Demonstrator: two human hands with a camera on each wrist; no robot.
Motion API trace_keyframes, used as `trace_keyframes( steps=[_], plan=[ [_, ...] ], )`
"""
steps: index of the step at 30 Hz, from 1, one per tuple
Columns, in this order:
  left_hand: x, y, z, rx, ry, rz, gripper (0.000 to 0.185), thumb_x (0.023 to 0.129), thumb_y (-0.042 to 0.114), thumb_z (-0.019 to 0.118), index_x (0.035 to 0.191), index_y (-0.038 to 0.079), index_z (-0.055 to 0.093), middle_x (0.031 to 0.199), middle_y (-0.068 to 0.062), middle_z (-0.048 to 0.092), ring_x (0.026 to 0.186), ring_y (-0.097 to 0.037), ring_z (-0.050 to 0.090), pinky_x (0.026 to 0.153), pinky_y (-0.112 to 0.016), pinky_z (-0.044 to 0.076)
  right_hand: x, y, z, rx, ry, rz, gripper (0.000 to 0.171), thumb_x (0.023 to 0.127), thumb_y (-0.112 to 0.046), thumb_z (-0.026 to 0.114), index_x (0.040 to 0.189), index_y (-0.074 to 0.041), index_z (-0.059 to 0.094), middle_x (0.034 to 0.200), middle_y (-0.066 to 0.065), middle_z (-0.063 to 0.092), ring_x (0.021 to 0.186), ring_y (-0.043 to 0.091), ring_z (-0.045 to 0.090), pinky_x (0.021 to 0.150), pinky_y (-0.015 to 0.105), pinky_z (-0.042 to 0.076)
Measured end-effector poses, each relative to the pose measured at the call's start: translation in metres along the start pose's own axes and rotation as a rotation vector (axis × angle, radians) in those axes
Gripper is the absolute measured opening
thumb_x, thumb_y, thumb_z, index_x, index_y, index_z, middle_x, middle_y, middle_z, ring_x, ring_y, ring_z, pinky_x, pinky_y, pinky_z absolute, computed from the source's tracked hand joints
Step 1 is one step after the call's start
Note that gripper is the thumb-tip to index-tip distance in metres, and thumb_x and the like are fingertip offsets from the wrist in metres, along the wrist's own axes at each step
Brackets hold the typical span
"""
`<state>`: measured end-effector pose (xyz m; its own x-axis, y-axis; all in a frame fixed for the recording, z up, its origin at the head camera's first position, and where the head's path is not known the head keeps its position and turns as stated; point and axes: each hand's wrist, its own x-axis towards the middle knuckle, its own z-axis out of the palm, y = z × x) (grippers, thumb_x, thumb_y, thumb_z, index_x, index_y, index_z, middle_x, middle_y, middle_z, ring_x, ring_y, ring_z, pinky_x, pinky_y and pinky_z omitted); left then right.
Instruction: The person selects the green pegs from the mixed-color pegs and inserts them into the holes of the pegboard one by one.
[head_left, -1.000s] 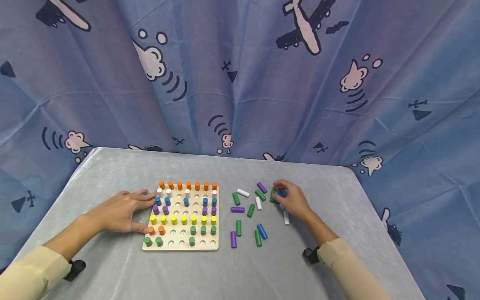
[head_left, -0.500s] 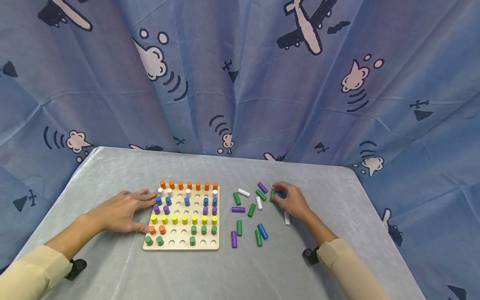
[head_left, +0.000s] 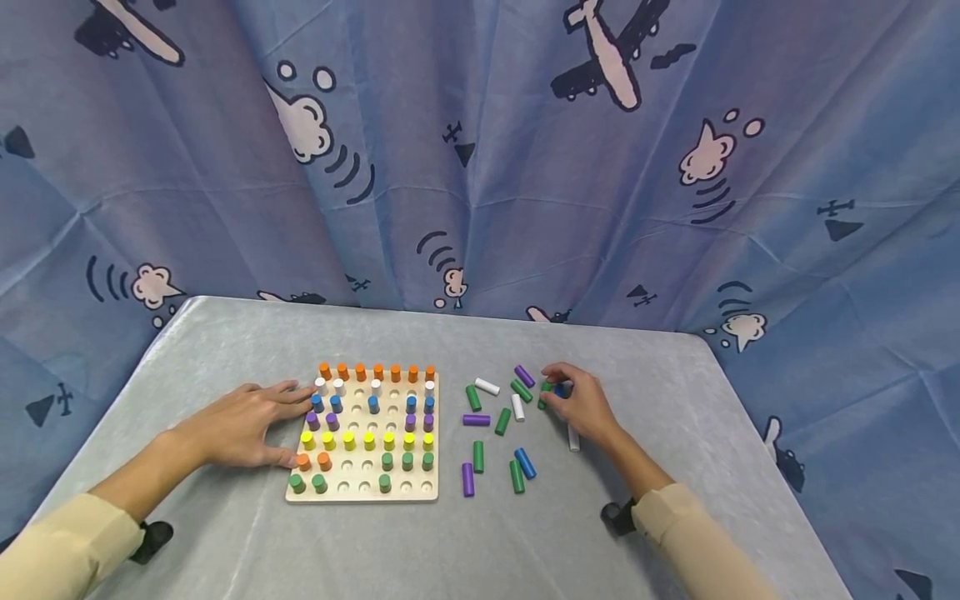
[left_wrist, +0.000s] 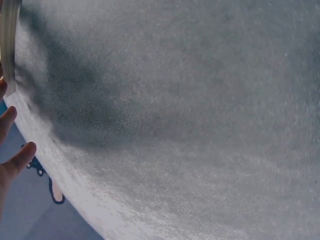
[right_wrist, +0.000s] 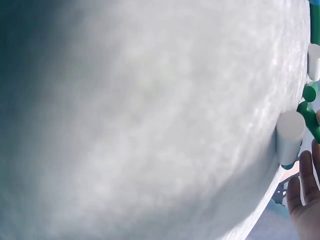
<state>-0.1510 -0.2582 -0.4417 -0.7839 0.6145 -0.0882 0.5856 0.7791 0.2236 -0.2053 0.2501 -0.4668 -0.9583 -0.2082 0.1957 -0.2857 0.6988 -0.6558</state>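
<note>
While left hand (head_left: 247, 423) lies flat against pegboard (head_left: 362, 492), right hand (head_left: 577, 402) pinches green peg (head_left: 545, 390) among loose pegs on table (head_left: 225, 350). Judged step: pick-up; next needs lift, carry to empty hole. Left wrist: only table, fingertips. Right wrist: white peg (right_wrist: 289, 135) close, grip unseen.

Background and surroundings, head view.
Counter (head_left: 225, 533) covered in grey, slightly shiny cloth, rounded far corners. Behind and to both sides hangs a blue curtain (head_left: 480, 183) with creases, printed with pale pink aeroplanes, puffy clouds, dark curved lines and small dark triangles. Two small black objects sit on the cloth near the front edge, one left (head_left: 152, 537), one right (head_left: 617, 517); identity unclear.
</note>
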Motion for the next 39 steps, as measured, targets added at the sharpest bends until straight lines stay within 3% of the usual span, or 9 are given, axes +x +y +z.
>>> trace_keyframes(
  steps=[8, 14, 26, 32, 39],
  plan=[
    [-0.002, 0.000, 0.001, 0.005, 0.015, -0.006, 0.093, 0.080, 0.078, 0.058, 0.138, 0.005, 0.059, 0.153, -0.008, 0.046, 0.137, -0.041, 0.042, 0.099, -0.062, 0.040, -0.001, -0.005, 0.002, 0.023, 0.000, -0.022, 0.032, 0.081, 0.003, 0.078, 0.112, 0.001, 0.068, 0.095, 0.009, 0.068, 0.092, 0.027, 0.063, 0.078, 0.047, 0.049],
    [-0.001, -0.001, 0.001, 0.010, 0.014, -0.004, 0.095, 0.079, 0.080, 0.056, 0.138, 0.005, 0.060, 0.152, -0.008, 0.046, 0.137, -0.042, 0.042, 0.099, -0.062, 0.040, -0.004, -0.012, 0.006, 0.068, -0.003, -0.073, 0.032, 0.080, 0.007, 0.078, 0.109, 0.003, 0.068, 0.094, 0.014, 0.066, 0.085, 0.026, 0.062, 0.074, 0.042, 0.051],
    [-0.001, -0.002, 0.003, 0.014, 0.013, -0.008, 0.098, 0.078, 0.083, 0.053, 0.138, 0.005, 0.060, 0.153, -0.008, 0.046, 0.137, -0.041, 0.042, 0.099, -0.063, 0.040, -0.012, -0.063, 0.018, 0.168, -0.040, -0.229, 0.032, 0.080, 0.009, 0.077, 0.110, 0.000, 0.069, 0.093, 0.009, 0.066, 0.087, 0.023, 0.062, 0.075, 0.052, 0.053],
    [-0.001, -0.002, 0.003, 0.010, 0.014, -0.008, 0.097, 0.078, 0.082, 0.053, 0.138, 0.006, 0.060, 0.152, -0.008, 0.046, 0.137, -0.041, 0.043, 0.098, -0.063, 0.040, -0.020, -0.086, 0.026, 0.193, -0.093, -0.290, 0.032, 0.081, 0.006, 0.077, 0.110, -0.008, 0.070, 0.094, 0.007, 0.066, 0.088, 0.019, 0.061, 0.076, 0.049, 0.053],
    [0.000, -0.002, 0.003, 0.008, 0.015, -0.005, 0.097, 0.079, 0.082, 0.053, 0.138, 0.006, 0.060, 0.153, -0.008, 0.046, 0.137, -0.041, 0.042, 0.098, -0.063, 0.040, -0.031, -0.107, 0.037, 0.217, -0.211, -0.315, 0.029, 0.085, 0.001, 0.075, 0.112, -0.009, 0.069, 0.103, 0.011, 0.068, 0.093, 0.017, 0.062, 0.080, 0.046, 0.055]
  ],
)
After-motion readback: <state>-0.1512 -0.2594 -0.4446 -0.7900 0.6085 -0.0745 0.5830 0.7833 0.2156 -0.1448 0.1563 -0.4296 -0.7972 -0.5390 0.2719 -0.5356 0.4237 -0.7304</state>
